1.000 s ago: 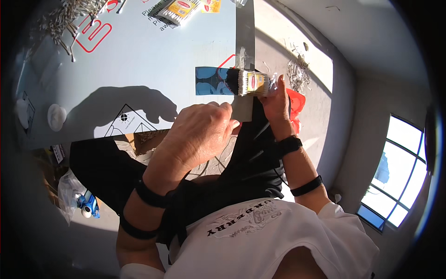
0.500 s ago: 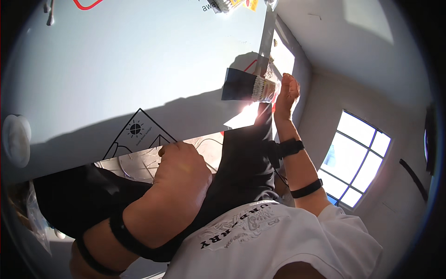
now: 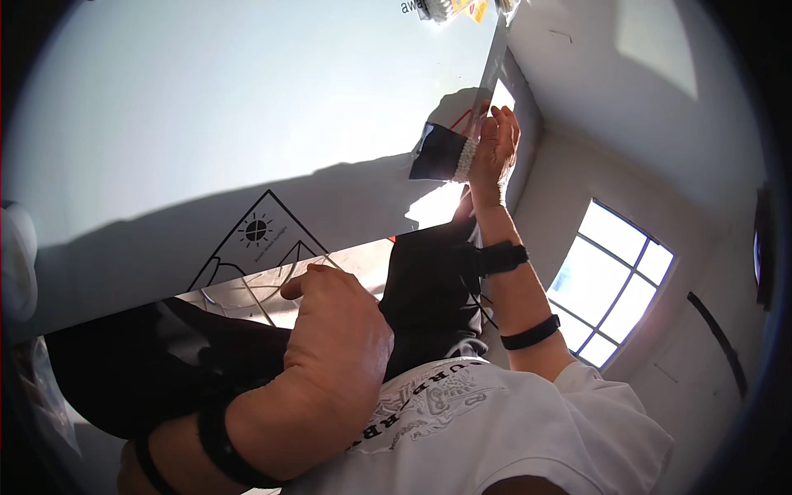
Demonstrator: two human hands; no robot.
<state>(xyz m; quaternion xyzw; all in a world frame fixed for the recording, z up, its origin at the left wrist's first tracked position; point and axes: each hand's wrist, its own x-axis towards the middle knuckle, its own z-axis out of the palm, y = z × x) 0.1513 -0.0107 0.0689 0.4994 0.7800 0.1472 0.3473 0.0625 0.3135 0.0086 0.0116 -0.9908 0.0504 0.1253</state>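
A packet of cotton swabs with a dark panel lies near the right end of the pale printed board. My right hand is over the packet's right end, its fingers stretched upward and a little apart. Its palm covers part of the swabs, and the frame does not show it gripping them. Just below the board's near edge, my left hand is closed above my lap, with one bent finger sticking out to the left. Its other fingers are mostly hidden, and no object shows in it.
Another clear packet of swabs lies at the board's far right corner. A white round object stands at the left edge. My legs in black trousers are under the near edge. A wall with a window is at the right.
My right hand has moved left, from beside the packet to over its swab end. My left hand appears slightly lower and further right. The whole view has shifted a little.
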